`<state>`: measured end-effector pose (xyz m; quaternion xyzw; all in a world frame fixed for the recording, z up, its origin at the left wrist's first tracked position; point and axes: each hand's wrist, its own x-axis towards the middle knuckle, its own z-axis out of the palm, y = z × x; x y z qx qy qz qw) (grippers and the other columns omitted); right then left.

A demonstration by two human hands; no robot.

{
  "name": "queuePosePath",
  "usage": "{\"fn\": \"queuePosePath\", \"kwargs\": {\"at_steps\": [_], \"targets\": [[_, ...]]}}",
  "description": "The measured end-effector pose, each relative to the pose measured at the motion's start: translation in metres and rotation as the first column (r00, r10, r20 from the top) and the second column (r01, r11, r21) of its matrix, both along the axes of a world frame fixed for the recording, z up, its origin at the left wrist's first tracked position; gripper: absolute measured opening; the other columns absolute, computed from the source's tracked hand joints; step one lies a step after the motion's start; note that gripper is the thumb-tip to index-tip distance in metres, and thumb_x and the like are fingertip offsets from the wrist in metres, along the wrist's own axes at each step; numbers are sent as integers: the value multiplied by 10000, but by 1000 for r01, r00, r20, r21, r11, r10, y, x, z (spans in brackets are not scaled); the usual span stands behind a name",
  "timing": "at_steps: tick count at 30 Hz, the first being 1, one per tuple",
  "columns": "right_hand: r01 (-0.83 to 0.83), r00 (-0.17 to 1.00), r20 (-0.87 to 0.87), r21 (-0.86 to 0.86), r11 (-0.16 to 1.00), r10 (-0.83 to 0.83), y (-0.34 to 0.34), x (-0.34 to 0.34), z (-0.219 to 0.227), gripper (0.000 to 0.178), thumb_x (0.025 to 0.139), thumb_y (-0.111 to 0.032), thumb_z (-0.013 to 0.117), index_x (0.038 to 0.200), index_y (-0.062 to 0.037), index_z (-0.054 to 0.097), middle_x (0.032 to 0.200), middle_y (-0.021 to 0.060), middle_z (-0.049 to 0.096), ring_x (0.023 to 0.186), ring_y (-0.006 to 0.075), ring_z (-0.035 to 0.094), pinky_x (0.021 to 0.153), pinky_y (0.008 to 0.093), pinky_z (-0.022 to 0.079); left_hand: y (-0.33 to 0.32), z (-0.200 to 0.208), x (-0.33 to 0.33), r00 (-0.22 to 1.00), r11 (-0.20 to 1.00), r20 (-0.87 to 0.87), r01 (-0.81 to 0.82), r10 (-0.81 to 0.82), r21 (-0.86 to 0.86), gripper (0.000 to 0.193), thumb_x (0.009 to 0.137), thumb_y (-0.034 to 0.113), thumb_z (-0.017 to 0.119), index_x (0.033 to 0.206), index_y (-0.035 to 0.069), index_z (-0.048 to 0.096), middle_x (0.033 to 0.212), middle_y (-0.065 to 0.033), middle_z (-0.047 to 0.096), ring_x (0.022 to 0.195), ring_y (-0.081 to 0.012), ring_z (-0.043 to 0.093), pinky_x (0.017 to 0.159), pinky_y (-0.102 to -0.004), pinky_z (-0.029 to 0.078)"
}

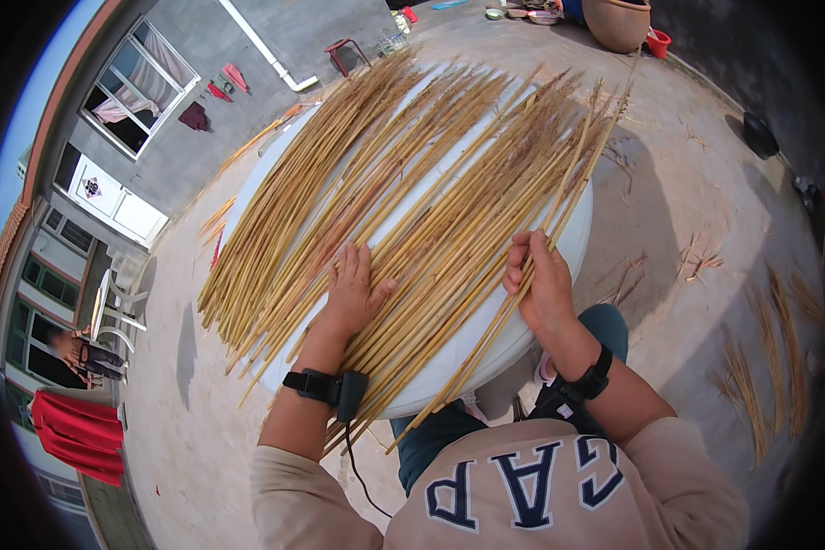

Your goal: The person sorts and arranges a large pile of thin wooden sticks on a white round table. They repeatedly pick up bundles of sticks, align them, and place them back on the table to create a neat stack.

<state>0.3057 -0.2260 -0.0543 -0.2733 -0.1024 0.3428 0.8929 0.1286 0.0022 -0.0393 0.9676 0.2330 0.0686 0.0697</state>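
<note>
Dried reed stalks (pixel 458 266) with feathery brown tops lie slantwise in 3 loose groups across a round white table (pixel 515 341), their bare lower ends pointing toward the person and some overhanging the near edge. The left hand (pixel 350 291) rests palm down on the stalks between the middle and right groups, its fingers slightly spread and gripping nothing. The right hand (pixel 543 284) is at the right group's outer edge, its fingers curled narrowly around a few outermost stalks. Both wrists wear black straps. More reed bundles (pixel 779 353) lie on the concrete ground (pixel 697 316) at right.
</note>
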Motion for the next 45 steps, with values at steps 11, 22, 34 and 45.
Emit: {"fn": "queuePosePath", "kwargs": {"at_steps": [11, 22, 34, 45], "targets": [[0, 1000, -17, -14, 1000, -1, 2, -1, 2, 275, 963, -320, 432, 949, -59, 521, 708, 32, 528, 545, 109, 474, 469, 258, 405, -13, 10, -11, 993, 983, 2, 116, -117, -140, 767, 883, 510, 460, 1403, -1, 224, 1441, -261, 206, 1360, -386, 149, 1080, -513, 127], [-15, 1000, -15, -9, 1000, 15, 0, -1, 5, 281, 966, -322, 424, 952, -54, 508, 714, 33, 518, 549, 110, 473, 470, 258, 405, 41, 8, -10, 992, 988, 52, -123, 119, 89, 767, 894, 528, 427, 1407, -1, 213, 1450, -255, 189, 1364, -402, 106, 1087, -504, 128], [1, 1000, -10, -31, 1000, -2, 1, -1, 3, 285, 964, -324, 430, 931, -55, 519, 713, 32, 519, 539, 108, 472, 460, 258, 403, 32, 8, -19, 993, 993, -14, -115, 115, -27, 824, 873, 600, 387, 1410, 3, 202, 1462, -257, 144, 1371, -397, 76, 1053, -591, 93], [-4, 1000, -4, -21, 1000, 4, 1, -3, 5, 280, 968, -318, 420, 938, -57, 518, 713, 29, 515, 546, 103, 467, 460, 254, 399, 62, -10, -28, 975, 977, -73, -211, 212, 13, 729, 883, 516, 459, 1419, 77, 231, 1463, -230, 180, 1367, -392, 116, 1029, -634, 101]]}}
